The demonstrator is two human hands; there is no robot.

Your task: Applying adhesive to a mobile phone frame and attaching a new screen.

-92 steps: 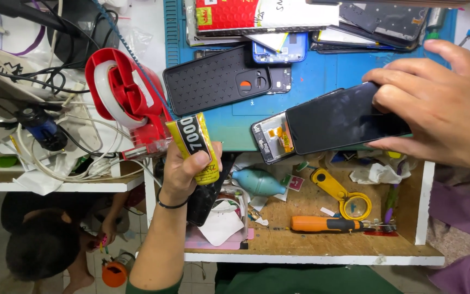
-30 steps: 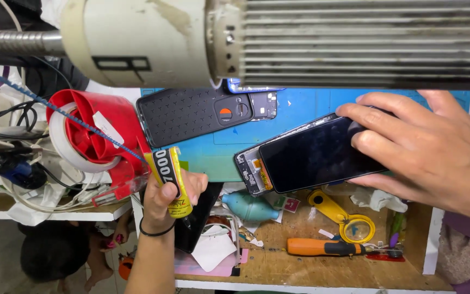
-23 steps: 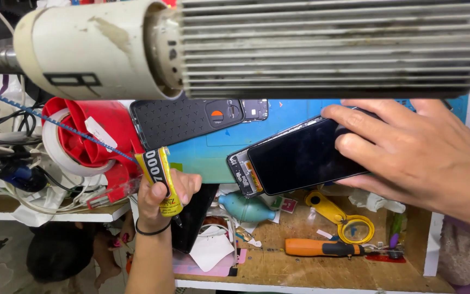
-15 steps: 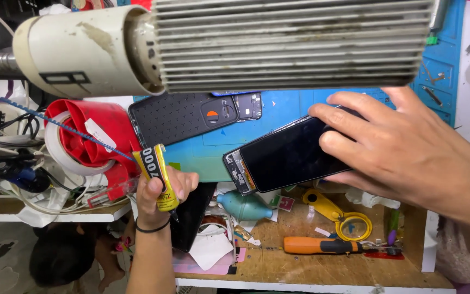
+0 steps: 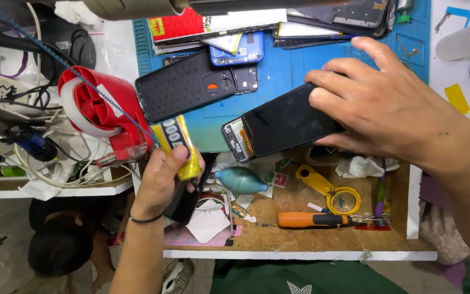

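Looking down from the head view, the left hand [image 5: 161, 182] keeps a clenched grip on a yellow glue tube [image 5: 178, 146], its upper end pointing up and left toward the red tape dispenser [image 5: 101, 111]. The right hand [image 5: 393, 109] has its fingers spread over the right end of a dark phone [image 5: 286, 122], grasping it at the near edge of the blue mat [image 5: 295, 68] on the tabletop. The phone's screen looks lifted or slid a little off its frame at the left end, where inner parts show.

Risks, as I judge them: the tube is squeezed in a full fist — too much pressure could push out more glue than wanted, and any drip would land on the mat or on the black case [image 5: 186, 92] just above. The phone juts partly over the open wooden drawer [image 5: 300, 218]; a slipping grip would drop it among the orange screwdriver [image 5: 314, 220], the yellow magnifier [image 5: 330, 190] and the teal blower [image 5: 240, 179]. Pressing only at one end could also flex the loose screen. Whether the tube's cap is on, I cannot tell.
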